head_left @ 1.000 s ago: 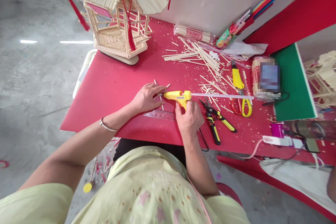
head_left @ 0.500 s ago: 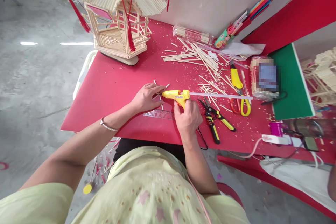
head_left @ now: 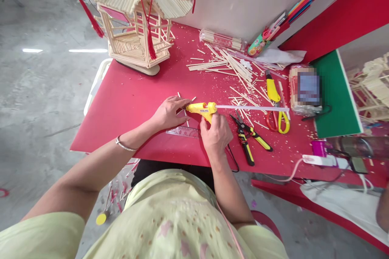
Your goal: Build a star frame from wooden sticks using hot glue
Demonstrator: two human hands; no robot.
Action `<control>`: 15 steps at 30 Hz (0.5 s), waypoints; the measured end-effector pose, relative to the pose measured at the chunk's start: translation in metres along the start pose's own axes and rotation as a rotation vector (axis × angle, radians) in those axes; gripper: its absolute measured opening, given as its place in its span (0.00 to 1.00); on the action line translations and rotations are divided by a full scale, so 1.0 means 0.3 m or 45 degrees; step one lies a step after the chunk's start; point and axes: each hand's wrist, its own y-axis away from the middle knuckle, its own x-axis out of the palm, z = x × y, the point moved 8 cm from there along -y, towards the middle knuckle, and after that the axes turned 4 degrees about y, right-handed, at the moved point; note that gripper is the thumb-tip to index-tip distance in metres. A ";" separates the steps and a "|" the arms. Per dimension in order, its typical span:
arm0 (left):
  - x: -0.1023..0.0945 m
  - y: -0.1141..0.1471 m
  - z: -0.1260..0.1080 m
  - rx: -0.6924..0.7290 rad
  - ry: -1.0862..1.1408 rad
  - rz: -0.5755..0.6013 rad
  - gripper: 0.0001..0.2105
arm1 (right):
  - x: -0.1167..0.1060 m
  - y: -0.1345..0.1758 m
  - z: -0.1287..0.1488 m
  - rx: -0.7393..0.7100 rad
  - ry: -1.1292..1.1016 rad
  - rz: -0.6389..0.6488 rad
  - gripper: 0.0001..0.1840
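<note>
1 yel glue gun [head_left: 197, 108] | in R hand [head_left: 216, 134] | side lbl [head_left: 204, 110] illegible

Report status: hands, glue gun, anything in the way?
Right hand gripping glue gun. Gun pointed toward left hand, which is at sticks. Nothing seen blocking gun; ruler close by, pliers farther right.

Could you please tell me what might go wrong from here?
Fingers of the left hand sit right by the front end of the yellow glue gun; if it is hot, they could be burned.
The thin wooden sticks beside those fingers might shift if the gun nudges them.
The long glue stick juts from the gun's back toward the scissors, so swinging the right hand might snag it.
</note>
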 end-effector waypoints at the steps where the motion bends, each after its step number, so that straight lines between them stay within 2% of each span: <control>1: 0.000 0.000 0.000 0.005 -0.001 -0.003 0.29 | -0.001 -0.001 0.002 -0.007 0.004 -0.004 0.17; 8: 0.004 0.002 0.006 0.012 -0.005 -0.005 0.29 | -0.012 -0.001 0.010 -0.046 0.023 -0.050 0.14; 15: 0.002 0.003 0.006 0.014 -0.009 -0.013 0.29 | -0.005 0.007 -0.009 0.007 -0.031 -0.029 0.16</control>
